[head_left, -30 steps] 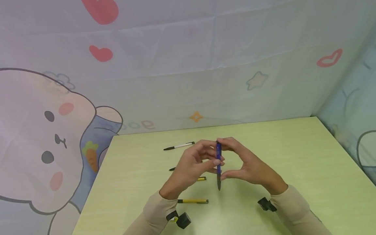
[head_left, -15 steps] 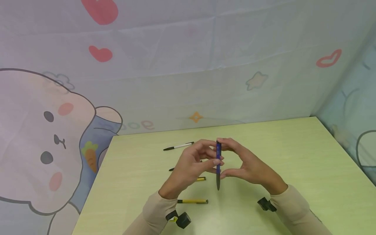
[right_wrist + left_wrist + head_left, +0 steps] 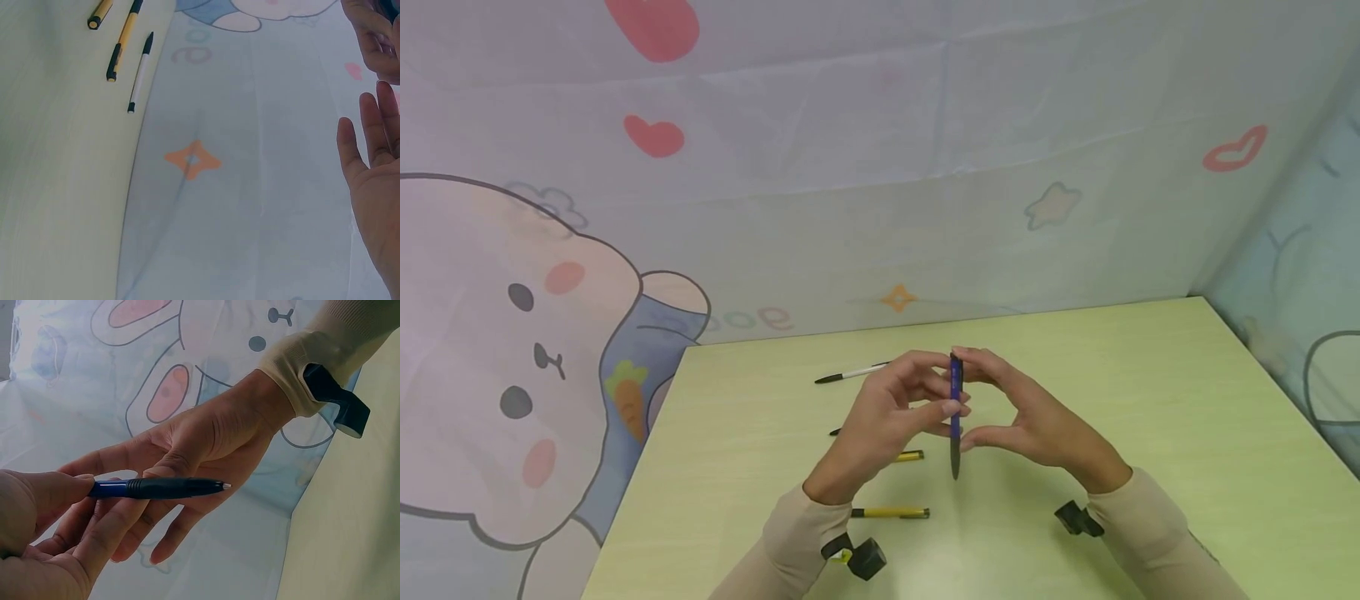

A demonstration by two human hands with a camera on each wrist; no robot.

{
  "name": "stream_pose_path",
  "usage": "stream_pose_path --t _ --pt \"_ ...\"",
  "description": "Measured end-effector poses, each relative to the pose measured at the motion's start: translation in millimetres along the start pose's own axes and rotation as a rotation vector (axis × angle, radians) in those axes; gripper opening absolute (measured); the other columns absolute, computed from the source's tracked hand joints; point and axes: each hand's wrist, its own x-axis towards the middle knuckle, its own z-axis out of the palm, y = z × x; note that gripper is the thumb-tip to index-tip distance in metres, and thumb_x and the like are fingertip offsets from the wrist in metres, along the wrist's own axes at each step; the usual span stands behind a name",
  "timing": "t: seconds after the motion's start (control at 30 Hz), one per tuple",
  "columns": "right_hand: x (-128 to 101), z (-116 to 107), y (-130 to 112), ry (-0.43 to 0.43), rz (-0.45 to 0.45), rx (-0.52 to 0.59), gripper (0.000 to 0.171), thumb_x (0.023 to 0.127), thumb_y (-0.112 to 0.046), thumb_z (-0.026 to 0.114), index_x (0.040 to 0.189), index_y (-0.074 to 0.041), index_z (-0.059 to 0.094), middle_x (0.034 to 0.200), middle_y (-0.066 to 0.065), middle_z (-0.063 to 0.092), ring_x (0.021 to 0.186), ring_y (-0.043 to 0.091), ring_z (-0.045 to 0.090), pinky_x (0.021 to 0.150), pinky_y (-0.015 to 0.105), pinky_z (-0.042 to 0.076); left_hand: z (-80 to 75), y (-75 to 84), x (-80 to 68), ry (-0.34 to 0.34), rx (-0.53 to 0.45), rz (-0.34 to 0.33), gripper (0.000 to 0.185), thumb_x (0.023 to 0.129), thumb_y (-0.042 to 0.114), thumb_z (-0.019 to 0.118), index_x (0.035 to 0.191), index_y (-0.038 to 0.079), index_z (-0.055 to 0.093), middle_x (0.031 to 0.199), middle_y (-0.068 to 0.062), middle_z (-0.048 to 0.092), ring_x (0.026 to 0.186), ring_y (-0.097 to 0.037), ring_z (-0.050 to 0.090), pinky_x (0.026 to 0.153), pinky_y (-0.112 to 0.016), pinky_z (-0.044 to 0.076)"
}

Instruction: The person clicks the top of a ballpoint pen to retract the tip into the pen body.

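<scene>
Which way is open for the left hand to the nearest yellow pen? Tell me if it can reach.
Probably yes: the yellow pen lies bare on the table beside the left hand, though that hand first must release the blue pen.

The blue pen (image 3: 956, 400) has a blue barrel, a black grip section (image 3: 164, 487) and a small silver tip. It stands nearly upright above the green table (image 3: 1150, 400), tip pointing down and clear of the tabletop, out over the table's middle.
</scene>
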Motion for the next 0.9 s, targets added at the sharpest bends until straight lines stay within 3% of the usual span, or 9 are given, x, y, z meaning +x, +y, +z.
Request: stream_pose_path --t 0.67,0.9 --pt "2.7 0.1 -2.8 -0.016 -0.013 0.028 0.095 0.08 -0.005 0.085 0.157 -0.013 0.03 0.149 0.005 0.048 0.138 0.019 0.049 0.113 0.031 0.043 -0.4 0.7 -0.2 0.02 0.02 0.005 0.037 0.096 -0.003 0.066 0.132 0.004 0.058 0.106 -0.025 0.065 0.098 -0.026 0.072 0.074 -0.049 0.063" --pt "1.4 1.8 0.5 -0.033 -0.015 0.025 0.096 0.082 -0.008 0.084 0.159 -0.012 0.027 0.151 0.005 0.046 0.137 0.02 0.05 0.113 0.031 0.043 -0.4 -2.3 -0.8 0.041 -0.007 -0.059 0.038 0.097 -0.004 0.064 0.133 0.007 0.057 0.108 -0.023 0.064 0.097 -0.022 0.072 0.077 -0.048 0.063"
